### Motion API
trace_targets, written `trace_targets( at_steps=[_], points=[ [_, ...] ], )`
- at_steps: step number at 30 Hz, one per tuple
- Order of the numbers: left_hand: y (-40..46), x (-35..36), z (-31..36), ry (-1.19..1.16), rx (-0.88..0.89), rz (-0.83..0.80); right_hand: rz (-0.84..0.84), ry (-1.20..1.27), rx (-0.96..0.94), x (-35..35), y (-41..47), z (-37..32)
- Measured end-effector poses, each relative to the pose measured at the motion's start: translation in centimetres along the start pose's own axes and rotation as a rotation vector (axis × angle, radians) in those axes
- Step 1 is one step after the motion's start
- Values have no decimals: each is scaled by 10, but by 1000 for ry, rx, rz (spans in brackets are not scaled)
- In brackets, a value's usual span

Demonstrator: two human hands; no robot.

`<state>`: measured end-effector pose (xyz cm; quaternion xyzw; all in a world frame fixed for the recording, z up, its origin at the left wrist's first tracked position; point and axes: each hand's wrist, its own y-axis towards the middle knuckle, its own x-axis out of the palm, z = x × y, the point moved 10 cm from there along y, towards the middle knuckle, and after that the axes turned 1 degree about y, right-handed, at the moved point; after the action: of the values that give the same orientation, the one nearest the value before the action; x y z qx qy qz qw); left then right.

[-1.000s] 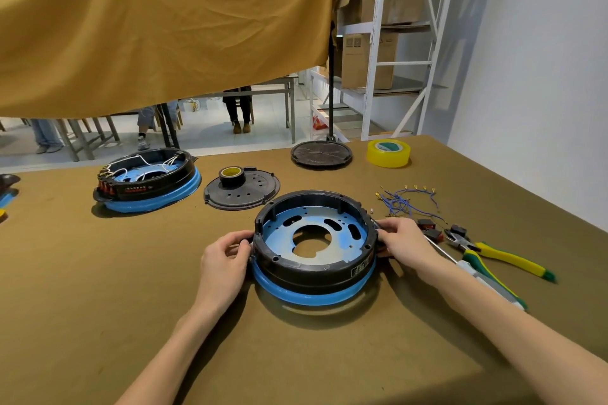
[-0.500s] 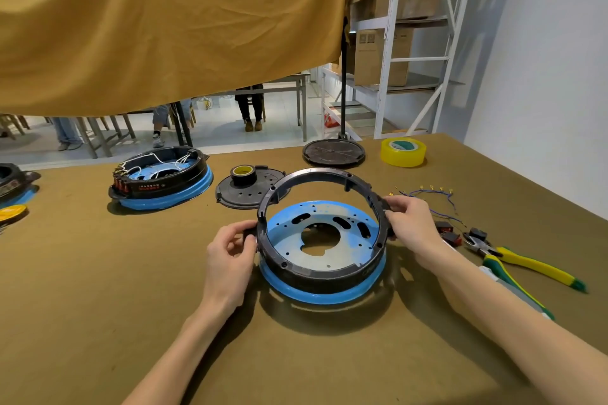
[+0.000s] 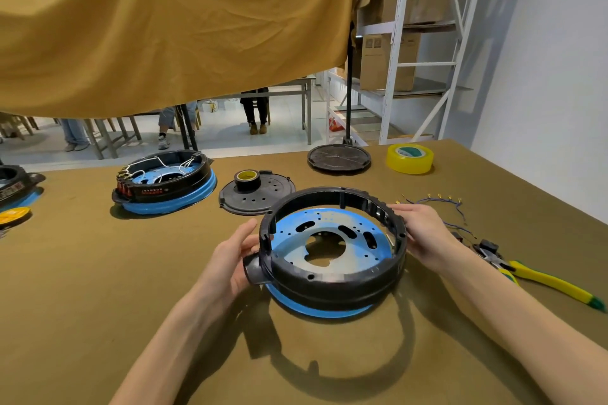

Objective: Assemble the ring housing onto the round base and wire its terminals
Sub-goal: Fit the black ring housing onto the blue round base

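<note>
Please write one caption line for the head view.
Both hands, left hand and right hand, hold the black ring housing tilted over the blue round base.

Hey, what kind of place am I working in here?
Probably a small assembly workshop: a finished wired unit sits on the bench, crimping pliers lie nearby, and metal shelving holds cardboard boxes.
</note>
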<state>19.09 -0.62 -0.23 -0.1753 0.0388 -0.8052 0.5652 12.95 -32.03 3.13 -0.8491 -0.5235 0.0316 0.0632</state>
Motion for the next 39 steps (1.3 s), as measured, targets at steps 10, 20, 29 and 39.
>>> trace_targets(
  at_steps=[10,20,29,39],
  points=[
    [-4,3,25,-10,9,-63,-23,-8,-181,13,-4,-42],
    [17,-13,13,174,-83,104,17,-100,-118,2,-3,-13],
    [48,-18,37,661,82,337,36,-387,-119,2,14,-15],
    [59,-12,47,741,274,353,-11,-749,-140,12,23,-4]
  ],
)
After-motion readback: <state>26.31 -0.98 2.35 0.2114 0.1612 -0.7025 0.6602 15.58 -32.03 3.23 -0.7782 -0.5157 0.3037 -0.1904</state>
